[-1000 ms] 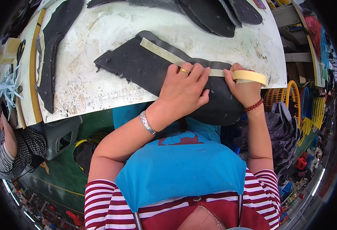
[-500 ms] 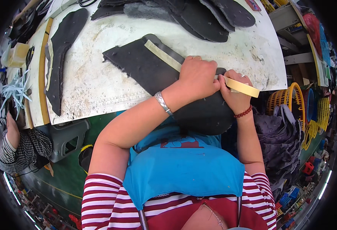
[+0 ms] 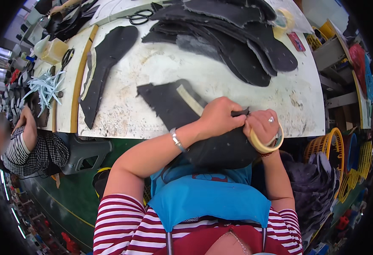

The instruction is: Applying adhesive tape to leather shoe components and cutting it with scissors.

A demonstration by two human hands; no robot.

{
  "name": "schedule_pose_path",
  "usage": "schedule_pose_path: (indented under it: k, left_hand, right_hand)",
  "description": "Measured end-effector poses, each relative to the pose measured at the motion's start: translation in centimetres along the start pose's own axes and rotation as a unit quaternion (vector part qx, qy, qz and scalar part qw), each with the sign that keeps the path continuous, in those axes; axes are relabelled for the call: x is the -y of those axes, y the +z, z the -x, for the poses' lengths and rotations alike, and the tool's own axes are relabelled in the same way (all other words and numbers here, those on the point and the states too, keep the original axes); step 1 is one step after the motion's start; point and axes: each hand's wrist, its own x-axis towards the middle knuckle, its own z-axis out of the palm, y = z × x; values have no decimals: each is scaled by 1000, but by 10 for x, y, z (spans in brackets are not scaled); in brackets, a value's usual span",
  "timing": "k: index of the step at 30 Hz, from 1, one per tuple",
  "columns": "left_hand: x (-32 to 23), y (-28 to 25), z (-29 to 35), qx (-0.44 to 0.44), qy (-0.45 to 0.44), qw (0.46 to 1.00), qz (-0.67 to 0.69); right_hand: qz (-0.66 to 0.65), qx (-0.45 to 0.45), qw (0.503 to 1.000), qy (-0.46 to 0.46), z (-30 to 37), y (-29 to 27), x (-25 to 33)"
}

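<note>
A dark grey fleecy fabric piece lies partly on the table's near edge and partly over my lap. A pale strip of tape runs along its far edge. My left hand is closed on that edge, pinching a small folded bit of fabric at the fingertips. My right hand is closed beside it, its fingertips against the same edge. A cream roll of masking tape hangs looped around my right hand, near the wrist. What lies between the right fingertips is hidden.
Stacked dark fabric pieces cover the far side of the white table. Another taped piece lies left, near black scissors. Light-blue strips sit beyond a wooden edge. Yellow baskets stand right; a co-worker sits left.
The view has shifted, so the table sits lower and farther right. The tape roll has swung from beyond my right fingers down around the hand. My hands stay together at the fabric edge.
</note>
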Motion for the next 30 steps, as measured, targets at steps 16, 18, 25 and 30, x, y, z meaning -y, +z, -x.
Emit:
schedule_pose_path:
  k: [16,18,25,30]
  left_hand:
    - [6,-250,94,-451,-128,883,1]
    - [21,-302,90,-516,-127,844,76]
    - [130,-396,27,-508,-194,713,-444]
    - [36,-283,-150,-317,166,838,-411]
  right_hand:
    - [-122,-89,989,5,-41,17,0]
    - [-128,-72,988,40,-32,20,0]
    - [-146,0,979,139,-13,29,-1]
    - [-167,-14,977,135,-48,40,-20]
